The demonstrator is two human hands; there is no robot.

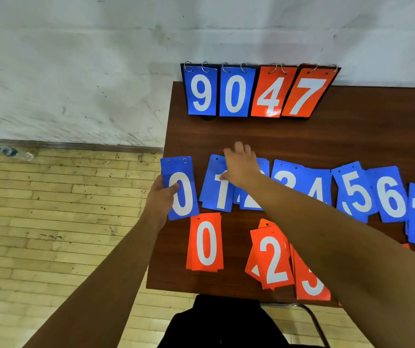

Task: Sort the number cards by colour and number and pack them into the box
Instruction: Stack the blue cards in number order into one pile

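Head view: wooden table (352,136) fills centre and right of frame.
Left hand (160,200): grasps blue 0 card (182,194) by its left edge, centre-left.
Right hand (241,167): lies over blue 1 card (220,194); possibly pinching, cannot tell.
Red 0 pile (205,243): lower centre, just below blue 0 card.
Scoreboard (259,94): top centre, reads 9047.

A scuffed, whitish-grey wall (76,59) fills the upper field and meets a dark baseboard (63,144). Below it lies a floor (51,209) of pale, worn wooden planks with dark marks. A clear plastic bottle (13,152) with a green cap lies near the baseboard. At right stands a reddish-brown wood-grain desk (377,126); a curved metal frame (314,322) shows at its near edge.
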